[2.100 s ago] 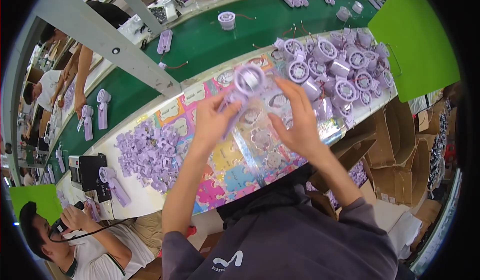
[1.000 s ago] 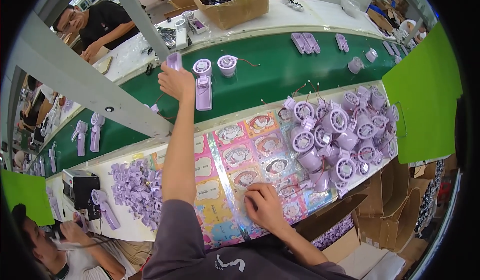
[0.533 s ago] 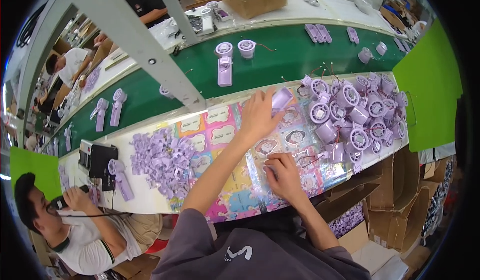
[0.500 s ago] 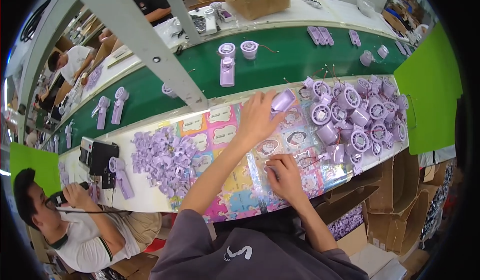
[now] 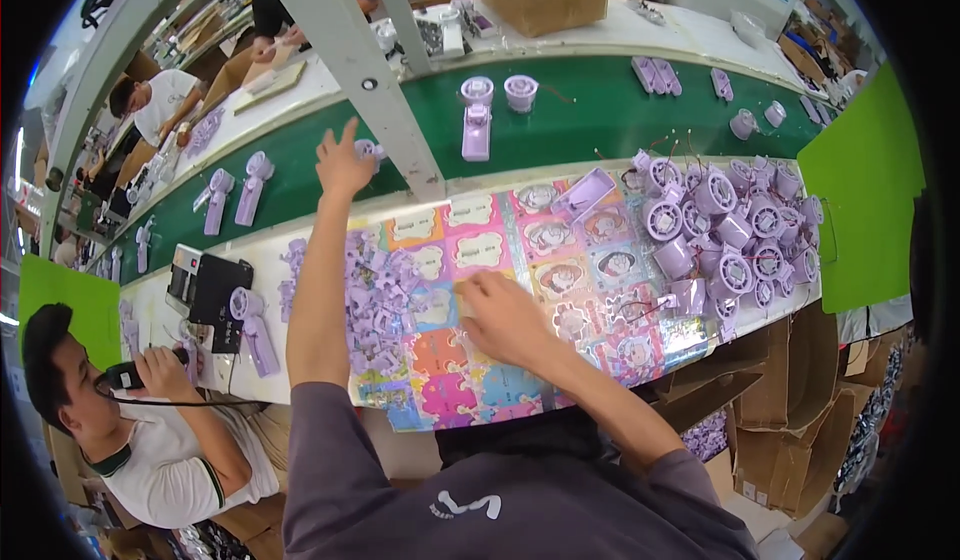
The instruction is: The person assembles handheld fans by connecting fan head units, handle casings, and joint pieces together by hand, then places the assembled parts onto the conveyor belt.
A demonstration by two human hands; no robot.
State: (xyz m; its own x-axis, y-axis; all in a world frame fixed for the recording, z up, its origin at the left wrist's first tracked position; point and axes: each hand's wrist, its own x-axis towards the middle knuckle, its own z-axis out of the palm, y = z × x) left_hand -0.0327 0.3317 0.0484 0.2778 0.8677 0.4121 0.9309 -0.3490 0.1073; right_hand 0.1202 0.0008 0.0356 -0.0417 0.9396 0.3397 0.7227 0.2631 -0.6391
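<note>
My left hand [image 5: 345, 165] stretches over the green conveyor belt [image 5: 420, 120], its fingers apart. Right beside its fingertips is a round lilac fan head [image 5: 368, 150], partly hidden by the hand and the post; whether they touch is unclear. My right hand [image 5: 505, 325] hovers low above the colourful patterned mat [image 5: 480, 395], fingers loosely bent, with nothing visible in them. Left of it lies a heap of small lilac plastic parts [image 5: 385, 290]. A lilac handle shell [image 5: 585, 195] rests at the mat's far edge.
Wired fan heads [image 5: 740, 225] are piled at the right, before a green panel [image 5: 855, 180]. A grey metal post [image 5: 370, 85] rises at the belt's near edge. More fan pieces [image 5: 477, 130] sit on the belt. At left, a co-worker [image 5: 150, 430] holds a black power tool [image 5: 140, 372].
My left hand has let go of the handle shell at the mat's far edge and moved left over the belt. My right hand has shifted left toward the small parts.
</note>
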